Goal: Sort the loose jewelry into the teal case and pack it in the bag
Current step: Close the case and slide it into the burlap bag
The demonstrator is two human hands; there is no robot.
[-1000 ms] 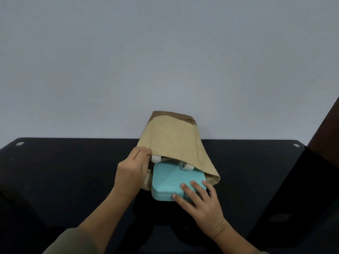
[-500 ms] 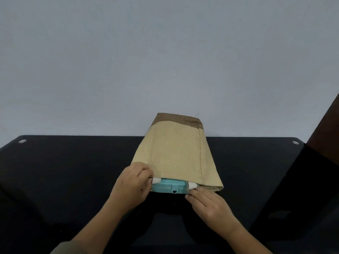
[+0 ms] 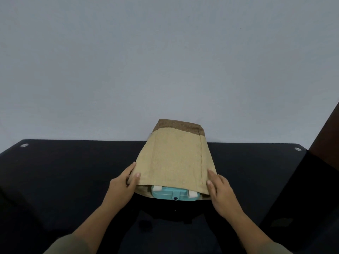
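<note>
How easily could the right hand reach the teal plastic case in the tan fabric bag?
Probably yes, easily: the right hand rests on the bag beside its open mouth, where the case shows its front edge uncovered.

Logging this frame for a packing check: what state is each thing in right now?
bag: lying on the table, mouth open at the near end
teal case: closed, mostly inside the bag, clasp edge showing
left hand: pinches the bag's left mouth edge
right hand: fingers straight, touching the bag's right edge
</note>
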